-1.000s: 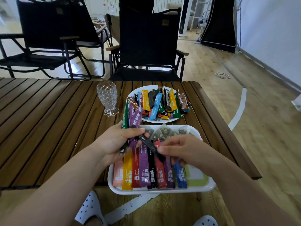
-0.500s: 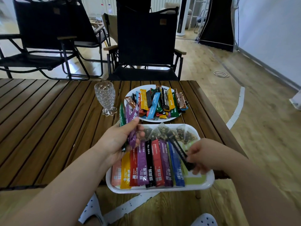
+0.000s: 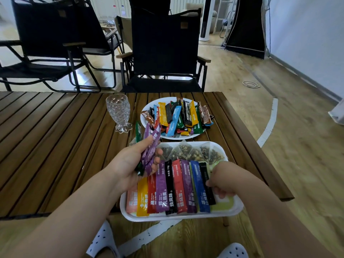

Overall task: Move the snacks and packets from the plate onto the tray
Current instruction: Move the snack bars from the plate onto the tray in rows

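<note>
- The left hand (image 3: 133, 164) hovered over the tray's (image 3: 186, 217) far-left corner, fingers and thumb curled round a bunch of purple packets (image 3: 151, 148) and a green one.
- The right hand (image 3: 223, 181) rested on the right part of the tray, fingertips pinching a black packet (image 3: 204, 172) that lay at the right end of the row of packets (image 3: 167, 192).
- Mesh tea bags (image 3: 186, 152) lined the tray's far edge.
- The plate (image 3: 149, 106), just beyond the tray, held a heap of mixed snacks (image 3: 178, 118).
- A glass (image 3: 120, 112) stood left of the plate on the slatted table (image 3: 55, 136).
</note>
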Demonstrator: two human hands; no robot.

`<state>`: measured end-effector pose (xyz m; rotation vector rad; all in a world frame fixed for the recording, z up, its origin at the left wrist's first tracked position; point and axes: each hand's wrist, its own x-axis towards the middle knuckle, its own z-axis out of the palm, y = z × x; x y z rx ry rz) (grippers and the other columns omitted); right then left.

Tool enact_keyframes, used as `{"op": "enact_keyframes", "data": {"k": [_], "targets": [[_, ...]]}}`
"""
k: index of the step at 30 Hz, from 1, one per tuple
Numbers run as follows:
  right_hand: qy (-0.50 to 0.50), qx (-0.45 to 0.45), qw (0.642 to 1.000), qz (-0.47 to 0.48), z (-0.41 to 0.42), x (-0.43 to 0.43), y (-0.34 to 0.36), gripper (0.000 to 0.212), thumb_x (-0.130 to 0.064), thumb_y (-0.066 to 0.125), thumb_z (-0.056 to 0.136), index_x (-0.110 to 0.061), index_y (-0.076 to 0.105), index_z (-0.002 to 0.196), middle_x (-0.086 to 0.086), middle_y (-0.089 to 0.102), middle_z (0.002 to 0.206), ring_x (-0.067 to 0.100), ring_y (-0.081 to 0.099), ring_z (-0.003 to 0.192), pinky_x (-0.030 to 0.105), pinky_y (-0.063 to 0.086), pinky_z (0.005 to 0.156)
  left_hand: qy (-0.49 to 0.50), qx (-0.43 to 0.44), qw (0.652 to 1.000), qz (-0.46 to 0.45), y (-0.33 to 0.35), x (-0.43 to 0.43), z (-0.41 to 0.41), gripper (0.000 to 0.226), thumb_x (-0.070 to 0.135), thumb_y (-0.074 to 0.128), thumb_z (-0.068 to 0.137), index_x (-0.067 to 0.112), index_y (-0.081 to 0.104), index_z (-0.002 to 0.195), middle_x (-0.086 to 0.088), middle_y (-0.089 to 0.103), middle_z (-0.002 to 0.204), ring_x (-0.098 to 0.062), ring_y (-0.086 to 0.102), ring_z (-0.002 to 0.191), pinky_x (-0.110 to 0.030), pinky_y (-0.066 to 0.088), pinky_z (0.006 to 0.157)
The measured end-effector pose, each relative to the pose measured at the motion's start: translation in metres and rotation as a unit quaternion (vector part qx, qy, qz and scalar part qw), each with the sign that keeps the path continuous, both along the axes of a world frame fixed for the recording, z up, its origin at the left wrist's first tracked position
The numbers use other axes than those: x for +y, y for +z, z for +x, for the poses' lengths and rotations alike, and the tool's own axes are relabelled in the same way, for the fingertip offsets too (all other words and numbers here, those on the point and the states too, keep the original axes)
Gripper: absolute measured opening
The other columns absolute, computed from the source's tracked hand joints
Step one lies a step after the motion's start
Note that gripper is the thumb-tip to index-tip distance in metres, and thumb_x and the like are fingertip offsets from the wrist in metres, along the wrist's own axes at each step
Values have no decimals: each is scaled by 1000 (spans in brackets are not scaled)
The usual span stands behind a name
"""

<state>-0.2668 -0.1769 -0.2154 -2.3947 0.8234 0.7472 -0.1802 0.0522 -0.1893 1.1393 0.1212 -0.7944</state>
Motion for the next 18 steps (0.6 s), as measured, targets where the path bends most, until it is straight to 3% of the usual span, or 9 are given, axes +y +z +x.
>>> {"op": "enact_keyframes", "data": {"k": [5, 7, 9, 11, 13, 15, 18], "targets": [[51, -31, 998, -9, 4, 5, -1, 22, -22, 65, 95, -15, 59, 75, 1, 67, 73, 12, 63, 59, 20, 52, 53, -18, 7, 1000, -10, 2, -2, -1, 28, 24, 54, 103, 1, 63, 116, -9, 70, 77, -13, 58, 55, -21, 49, 45], [36, -43, 998, -14, 3, 7, 2, 23, -29, 65, 96, -10, 64, 85, 2, 72, 78, 14, 68, 65, 24, 57, 60, -26, -1, 1000, -4, 3, -3, -2, 25, 21, 54, 103, 1, 61, 117, -10, 72, 80, -13, 61, 55, -21, 51, 44], [13, -128, 991, -30, 2, 7, 7, 29, -40, 63, 97, -12, 66, 93, 2, 73, 83, 14, 70, 71, 31, 60, 69, -42, -10, 999, 0, 2, -1, -3, 28, 19, 58, 100, 1, 60, 121, -11, 74, 84, -13, 62, 57, -20, 52, 44], [-28, -271, 961, 48, 2, 7, 14, 32, -46, 58, 98, -17, 68, 87, -1, 72, 77, 9, 65, 63, 28, 55, 61, -81, -19, 997, -1, 2, 2, -3, 33, 18, 65, 93, 1, 58, 120, -11, 73, 85, -13, 60, 58, -20, 50, 44], [-84, -347, 908, 220, 2, 10, 23, 40, -53, 58, 97, -16, 71, 90, -3, 72, 73, 7, 59, 54, 23, 46, 50, -150, -80, 985, 32, 2, 4, -5, 31, 21, 72, 87, 4, 59, 110, -7, 70, 79, -12, 56, 58, -20, 48, 47], [-140, -339, 864, 346, 2, 15, 27, 47, -59, 61, 92, -13, 73, 97, -1, 72, 74, 10, 56, 53, 22, 40, 46, -215, -168, 957, 95, 3, 4, -8, 29, 27, 78, 85, 11, 62, 102, -4, 71, 77, -15, 62, 62, -24, 51, 57], [-147, -322, 862, 363, 3, 19, 25, 38, -45, 67, 94, -8, 75, 95, 5, 74, 78, 10, 56, 53, 21, 41, 46, -271, -198, 934, 123, 3, 2, -14, 45, 33, 84, 79, 24, 61, 117, -10, 78, 105, -30, 77, 93, -37, 60, 76]]}}
